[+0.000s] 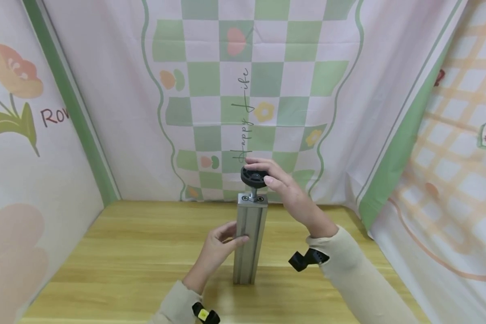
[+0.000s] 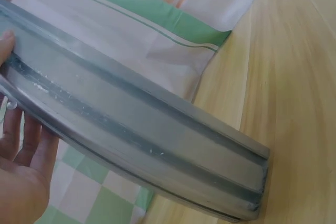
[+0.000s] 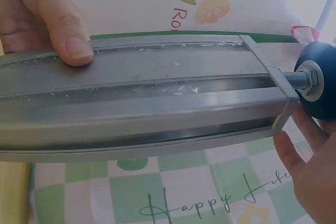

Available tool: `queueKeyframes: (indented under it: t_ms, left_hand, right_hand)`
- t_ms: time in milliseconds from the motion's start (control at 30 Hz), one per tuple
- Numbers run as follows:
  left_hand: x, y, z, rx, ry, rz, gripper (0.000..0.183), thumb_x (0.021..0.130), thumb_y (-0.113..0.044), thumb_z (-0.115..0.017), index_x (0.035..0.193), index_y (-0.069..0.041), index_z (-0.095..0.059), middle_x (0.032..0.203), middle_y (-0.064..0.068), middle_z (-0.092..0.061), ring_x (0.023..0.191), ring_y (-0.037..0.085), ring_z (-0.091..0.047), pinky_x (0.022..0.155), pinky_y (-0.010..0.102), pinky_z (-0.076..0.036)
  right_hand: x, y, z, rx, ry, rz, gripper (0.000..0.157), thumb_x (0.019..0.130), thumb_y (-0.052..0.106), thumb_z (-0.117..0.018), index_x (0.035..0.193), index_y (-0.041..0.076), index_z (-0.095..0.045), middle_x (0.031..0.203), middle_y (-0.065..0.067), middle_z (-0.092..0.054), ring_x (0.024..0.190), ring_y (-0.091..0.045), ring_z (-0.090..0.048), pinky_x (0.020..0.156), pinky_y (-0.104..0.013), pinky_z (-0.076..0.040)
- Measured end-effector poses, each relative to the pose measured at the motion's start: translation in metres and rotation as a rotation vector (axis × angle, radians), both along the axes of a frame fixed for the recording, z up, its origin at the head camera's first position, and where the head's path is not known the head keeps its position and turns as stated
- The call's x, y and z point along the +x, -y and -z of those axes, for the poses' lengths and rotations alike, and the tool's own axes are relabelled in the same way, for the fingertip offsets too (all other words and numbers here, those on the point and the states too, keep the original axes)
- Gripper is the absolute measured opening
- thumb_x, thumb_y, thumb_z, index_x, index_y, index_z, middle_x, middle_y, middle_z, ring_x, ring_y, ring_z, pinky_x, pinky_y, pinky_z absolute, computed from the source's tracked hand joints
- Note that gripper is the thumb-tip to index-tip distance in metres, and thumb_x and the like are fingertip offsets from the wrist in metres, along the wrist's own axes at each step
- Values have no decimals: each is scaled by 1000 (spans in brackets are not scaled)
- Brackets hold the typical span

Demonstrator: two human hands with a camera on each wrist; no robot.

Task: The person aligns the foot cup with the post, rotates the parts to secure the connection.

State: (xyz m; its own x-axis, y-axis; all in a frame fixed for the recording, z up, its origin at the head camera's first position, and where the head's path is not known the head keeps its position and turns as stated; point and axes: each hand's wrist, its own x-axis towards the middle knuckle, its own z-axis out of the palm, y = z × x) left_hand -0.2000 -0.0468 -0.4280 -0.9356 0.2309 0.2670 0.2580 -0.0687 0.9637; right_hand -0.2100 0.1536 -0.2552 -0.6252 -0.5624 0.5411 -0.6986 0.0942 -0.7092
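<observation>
An aluminium profile stands upright on the wooden table, its lower end on the tabletop. A black levelling foot sits on a threaded stem at the profile's top end plate. My left hand grips the profile about midway up, thumb on the near face and fingers around the left side. In the left wrist view the grooved profile slants down to the table. My right hand holds the round foot from the right, fingers over its far rim and thumb at the near rim. Some right fingers are hidden.
The wooden table lies under both arms. A curtain with green checks hangs behind it, with patterned cloth on the right and a flowered panel on the left. Each wrist carries a black strap mount.
</observation>
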Motion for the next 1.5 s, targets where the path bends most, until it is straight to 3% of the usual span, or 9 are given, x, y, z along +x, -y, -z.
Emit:
queueKeyframes:
  t_ms: [133,367,467,633,767,900,1100,1333,1500]
  left_hand:
    - [9,-5,3,35,-57,-59,60,85,-17,-83,139,-11,-57,121,9,-65,111,25,-62,100,38,-49]
    - [30,-29,20,-156,-147,-170,97,78,-30,-88,153,-15,-30,135,6,-52,118,24,-54,100,51,-45]
    - [34,-40,29,-149,-156,-231,104,74,-29,-91,154,-16,-27,137,5,-48,119,25,-51,97,53,-44]
    - [37,-55,44,-95,-155,-379,103,70,-26,-94,150,-15,-31,136,7,-48,120,27,-51,99,55,-42]
    - [40,-65,55,-106,-93,-480,98,69,-27,-95,144,-15,-34,130,9,-52,113,29,-55,93,54,-47]
    - [39,-71,56,-104,-26,-544,88,69,-25,-94,138,-19,-39,125,7,-56,108,27,-58,90,53,-49]
    - [37,-73,56,-64,3,-559,76,69,-8,-87,131,-18,-43,123,7,-57,108,27,-58,92,55,-47]
    - [36,-64,58,-24,-43,-446,74,69,1,-82,129,-15,-43,121,8,-56,108,27,-56,91,54,-46]
    - [34,-53,53,-93,-85,-406,72,68,-6,-86,127,-15,-47,116,5,-60,102,24,-59,85,49,-48]
  right_hand:
    - [0,5,7,-86,-10,-27,33,107,18,-33,130,6,-53,154,-13,-36,141,-30,-35,108,-40,-38]
    - [-3,10,14,-170,-84,-56,25,110,20,-36,124,7,-53,149,-26,-35,138,-35,-37,108,-35,-40]
    - [-4,12,15,-175,-97,-53,27,110,22,-37,122,2,-51,149,-26,-35,137,-34,-37,108,-34,-40]
    - [-4,14,18,-194,-114,-46,29,110,21,-37,120,-4,-47,148,-22,-37,135,-35,-39,106,-33,-42]
    - [-4,13,23,-210,-117,-31,32,110,25,-39,121,-4,-48,148,-17,-38,134,-36,-41,104,-33,-44]
    - [-4,12,25,-217,-101,-13,30,109,23,-40,122,-3,-49,148,-14,-39,132,-35,-43,99,-36,-49]
    - [0,12,23,-176,-139,17,28,106,18,-38,123,0,-52,147,-15,-40,134,-32,-43,104,-38,-46]
    - [2,6,21,-166,-205,74,28,107,16,-41,124,-2,-54,147,-16,-43,132,-32,-46,99,-34,-49]
    - [3,-11,19,-141,-277,182,25,106,10,-45,124,-1,-59,144,-12,-49,130,-30,-48,99,-31,-48]
